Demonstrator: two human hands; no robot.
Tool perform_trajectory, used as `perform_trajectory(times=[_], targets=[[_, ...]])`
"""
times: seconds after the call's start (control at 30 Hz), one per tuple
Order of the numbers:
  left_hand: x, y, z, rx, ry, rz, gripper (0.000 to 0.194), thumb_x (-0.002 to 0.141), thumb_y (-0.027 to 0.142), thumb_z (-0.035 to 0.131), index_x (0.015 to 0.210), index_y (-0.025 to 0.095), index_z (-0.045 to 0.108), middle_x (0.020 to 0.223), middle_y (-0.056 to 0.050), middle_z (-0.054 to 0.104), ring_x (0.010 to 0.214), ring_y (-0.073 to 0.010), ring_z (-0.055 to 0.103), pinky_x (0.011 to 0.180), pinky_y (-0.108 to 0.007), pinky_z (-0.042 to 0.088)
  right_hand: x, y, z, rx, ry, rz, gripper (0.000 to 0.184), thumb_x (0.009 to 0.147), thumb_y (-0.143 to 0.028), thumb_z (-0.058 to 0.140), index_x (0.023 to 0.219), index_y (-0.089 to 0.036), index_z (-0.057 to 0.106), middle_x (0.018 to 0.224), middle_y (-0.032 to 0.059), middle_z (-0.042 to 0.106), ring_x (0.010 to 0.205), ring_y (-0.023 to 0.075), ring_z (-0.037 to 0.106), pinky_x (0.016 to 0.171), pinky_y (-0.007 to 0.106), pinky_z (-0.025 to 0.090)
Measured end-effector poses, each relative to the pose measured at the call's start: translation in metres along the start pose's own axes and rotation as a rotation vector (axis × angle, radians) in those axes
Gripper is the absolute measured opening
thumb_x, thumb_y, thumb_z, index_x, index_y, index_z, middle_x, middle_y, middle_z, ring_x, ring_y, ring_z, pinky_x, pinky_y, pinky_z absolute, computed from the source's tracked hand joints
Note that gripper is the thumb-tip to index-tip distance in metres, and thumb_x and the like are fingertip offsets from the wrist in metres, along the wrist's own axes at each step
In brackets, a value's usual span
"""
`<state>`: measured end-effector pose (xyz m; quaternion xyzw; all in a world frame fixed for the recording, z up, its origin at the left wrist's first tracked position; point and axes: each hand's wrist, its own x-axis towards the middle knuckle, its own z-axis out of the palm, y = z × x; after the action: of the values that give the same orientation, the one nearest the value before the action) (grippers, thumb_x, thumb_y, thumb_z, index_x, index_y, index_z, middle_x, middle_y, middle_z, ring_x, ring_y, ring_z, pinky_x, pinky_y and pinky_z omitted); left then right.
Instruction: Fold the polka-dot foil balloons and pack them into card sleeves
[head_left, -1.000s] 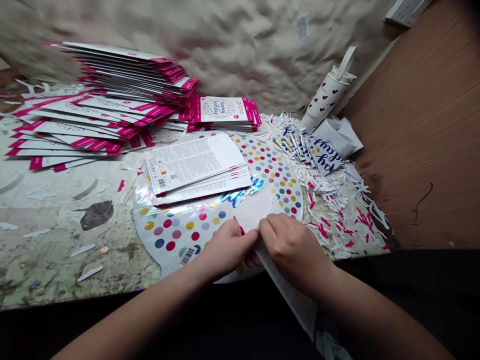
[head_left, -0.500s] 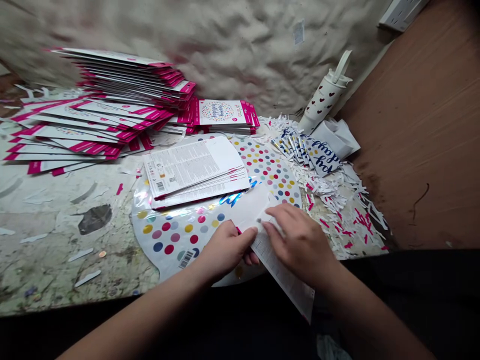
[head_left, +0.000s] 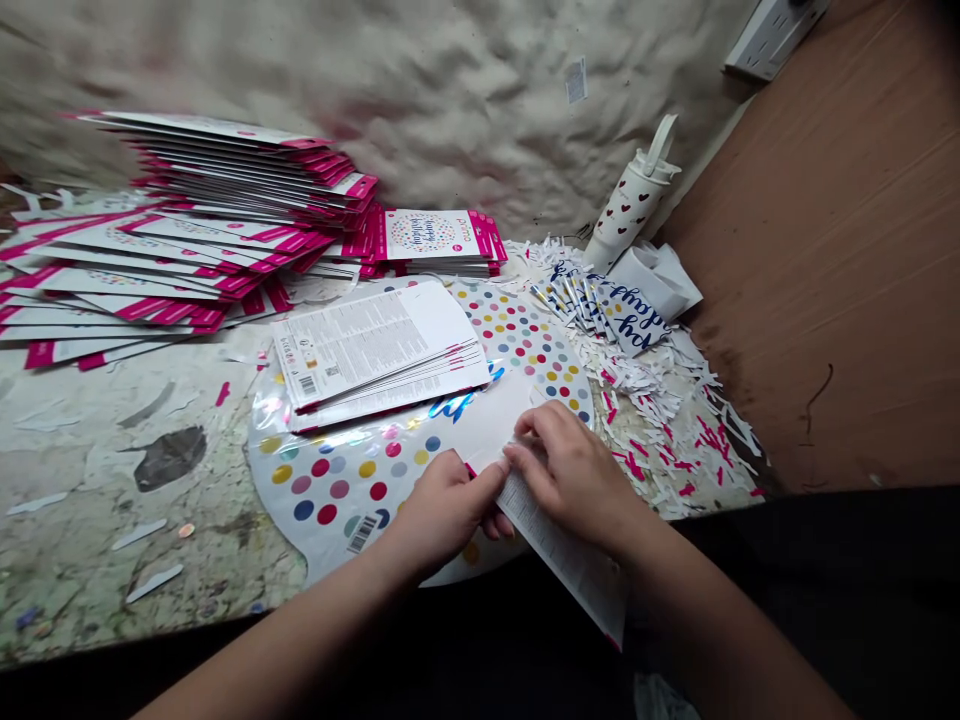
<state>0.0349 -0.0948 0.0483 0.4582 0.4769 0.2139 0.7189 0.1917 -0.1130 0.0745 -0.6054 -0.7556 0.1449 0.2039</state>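
Here's the left hand, fingers clasped on a printed card, which slants down past the counter's front edge. The right hand curls at the card's upper end; whether it pinches anything, one cannot tell. Beneath, a dotted balloon covers the stained, blotchy counter. Paper scraps litter the right side, near a heart-patterned tumbler. Behind runs a wrinkled wall covering; rightward, a brown panel under a white socket.

Package, upper centre of frame: reads "happy birthday", inverted. Folded printed foil, right of centre: shows fragments "py" and "day".
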Motion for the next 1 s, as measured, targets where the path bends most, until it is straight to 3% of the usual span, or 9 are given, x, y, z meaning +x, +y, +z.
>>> perform_trajectory(times=[0.13, 0.27, 0.4, 0.47, 0.6, 0.63, 0.73, 0.83, 1.0], targets=[[-0.001, 0.000, -0.001, 0.122, -0.040, -0.023, 0.042, 0.076, 0.041, 0.054, 0.047, 0.011, 0.063, 0.046, -0.007, 0.062, 0.042, -0.0121, 0.054, 0.047, -0.022, 0.042, 0.011, 0.026, 0.001, -0.201, 0.123, 0.074, 0.015, 0.087, -0.019, 0.038, 0.079, -0.017, 0.051, 0.081, 0.0070, 0.055, 0.076, 0.0193, 0.053, 0.067, 0.032, 0.045], [0.000, -0.001, -0.002, 0.066, -0.024, -0.005, 0.042, 0.079, 0.040, 0.051, 0.053, 0.010, 0.063, 0.051, -0.008, 0.063, 0.044, -0.0113, 0.054, 0.047, -0.021, 0.042, 0.005, 0.061, -0.030, -0.441, 0.385, 0.337, 0.025, 0.084, -0.019, 0.042, 0.105, -0.011, 0.052, 0.102, 0.0195, 0.054, 0.094, 0.0313, 0.051, 0.072, 0.046, 0.045], [-0.003, 0.003, -0.002, 0.087, -0.089, 0.109, 0.046, 0.084, 0.046, 0.044, 0.068, 0.009, 0.066, 0.061, -0.010, 0.066, 0.056, -0.0157, 0.061, 0.058, -0.026, 0.048, -0.017, 0.022, -0.025, -0.351, 0.110, -0.058, 0.060, 0.079, -0.030, 0.054, 0.133, -0.013, 0.035, 0.124, 0.0160, 0.049, 0.110, 0.0301, 0.046, 0.086, 0.044, 0.045], [-0.005, 0.010, -0.011, 0.239, -0.050, 0.346, 0.037, 0.083, 0.044, 0.050, 0.094, 0.011, 0.064, 0.081, -0.009, 0.069, 0.071, -0.0187, 0.064, 0.068, -0.029, 0.051, -0.022, 0.000, -0.015, -0.355, 0.096, -0.186, 0.056, 0.080, -0.021, 0.050, 0.132, -0.009, 0.037, 0.119, 0.0163, 0.054, 0.103, 0.0285, 0.050, 0.084, 0.043, 0.046], [-0.004, 0.026, -0.053, 0.776, 0.492, 1.096, 0.079, 0.068, 0.030, 0.073, 0.135, 0.023, 0.032, 0.137, -0.012, 0.041, 0.121, -0.0294, 0.042, 0.097, -0.044, 0.038, -0.014, 0.007, -0.007, -0.237, 0.321, -0.406, 0.044, 0.081, -0.006, 0.041, 0.123, -0.012, 0.051, 0.103, 0.0129, 0.061, 0.097, 0.0239, 0.054, 0.083, 0.040, 0.047], [-0.002, 0.027, -0.065, 0.943, 0.518, 1.223, 0.077, 0.070, 0.026, 0.071, 0.136, 0.025, 0.030, 0.141, -0.011, 0.036, 0.127, -0.0302, 0.035, 0.103, -0.048, 0.031, -0.011, 0.015, -0.005, -0.172, 0.359, -0.469, 0.042, 0.082, -0.007, 0.042, 0.121, -0.015, 0.053, 0.104, 0.0115, 0.061, 0.101, 0.0236, 0.054, 0.086, 0.042, 0.046], [0.000, 0.014, -0.088, 1.305, 0.258, 1.345, 0.048, 0.083, 0.014, 0.053, 0.128, 0.028, 0.045, 0.128, -0.005, 0.054, 0.122, -0.0244, 0.044, 0.105, -0.046, 0.030, -0.011, 0.037, 0.011, -0.105, 0.368, -0.542, 0.042, 0.082, -0.011, 0.045, 0.124, -0.018, 0.051, 0.112, 0.0119, 0.058, 0.107, 0.0245, 0.051, 0.091, 0.046, 0.043], [0.001, -0.022, -0.092, 1.382, 0.109, 1.209, 0.036, 0.086, 0.012, 0.044, 0.119, 0.022, 0.055, 0.114, -0.008, 0.063, 0.109, -0.0236, 0.056, 0.093, -0.039, 0.045, -0.024, 0.040, 0.038, -0.184, 0.224, -0.586, 0.037, 0.083, -0.009, 0.046, 0.119, -0.009, 0.054, 0.106, 0.0145, 0.062, 0.100, 0.0239, 0.056, 0.086, 0.042, 0.047], [-0.001, -0.063, -0.086, 1.218, -0.129, 0.962, 0.029, 0.087, 0.017, 0.044, 0.110, 0.021, 0.060, 0.124, -0.011, 0.057, 0.120, -0.0269, 0.047, 0.099, -0.044, 0.040, -0.041, 0.031, 0.061, -0.287, 0.126, -0.578, 0.033, 0.085, -0.006, 0.041, 0.114, -0.008, 0.057, 0.111, 0.0165, 0.062, 0.106, 0.0260, 0.054, 0.087, 0.042, 0.047]])
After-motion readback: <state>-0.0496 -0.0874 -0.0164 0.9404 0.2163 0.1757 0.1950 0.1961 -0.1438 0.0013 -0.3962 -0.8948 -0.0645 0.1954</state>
